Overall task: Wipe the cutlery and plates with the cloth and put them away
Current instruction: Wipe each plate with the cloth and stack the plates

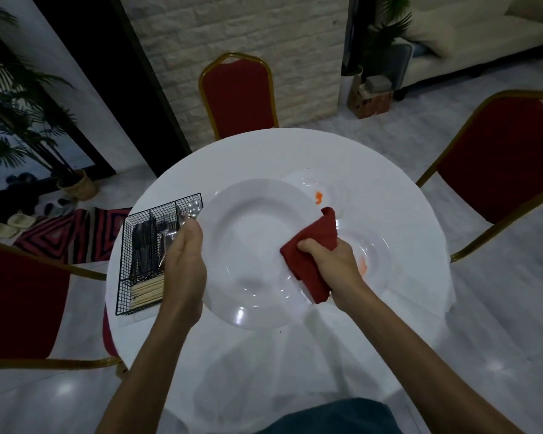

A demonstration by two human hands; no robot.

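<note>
**A:** Obs. — large white glossy ceramic plate (254, 252) is held up above the table. The left hand (185, 261) is clamped on its left rim; the fingers underneath are hidden.

**B:** Right hand (329, 261)?

**A:** Closed round a folded dark-red cloth (311, 255), which is pressed against the plate's right side.

**B:** Handling?

**A:** Judged stiff, fairly heavy and breakable, and the glaze looks slick. A rim pinch opposite the wiping side seems the sound hold. The cloth is soft and limp, so it should bunch easily.

**B:** What remains?

**A:** A far white plate (329, 186) and a right-hand white plate (376, 245) lie on the table, each with an orange smear — probably unwiped. A black wire cutlery basket (138, 264) sits at the left, holding dark cutlery, a spoon and pale chopsticks.

**B:** Surface and room?

**A:** Round table under a white tablecloth (257, 151). Red-cushioned chairs with gold frames (239, 92) stand around it. White brick wall (232, 26) behind, potted palm (19, 114) at left, pale sofa (483, 36) far right, glossy pale floor (499, 308).
</note>
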